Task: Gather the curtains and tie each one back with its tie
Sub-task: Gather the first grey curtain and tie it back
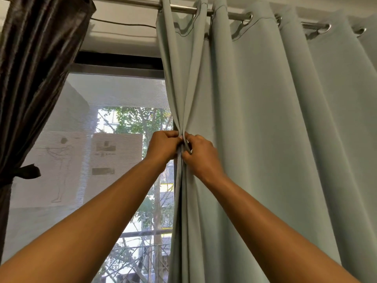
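The left hand (163,146) and right hand (202,157) pinch with curled fingers the gathered inner edge of the pale green curtain (265,139), which hangs on a metal rod (183,7) beside the mesh window (114,92). The brown curtain (36,68) is tied back.

Two bare forearms reach up and forward from the lower corners and converge near the middle. The left hand (163,149) and right hand (202,158) meet almost touching, backs toward the camera. The fingers (172,135) of both curl inward, pinching a narrow fold of the curtain (255,119) between them.
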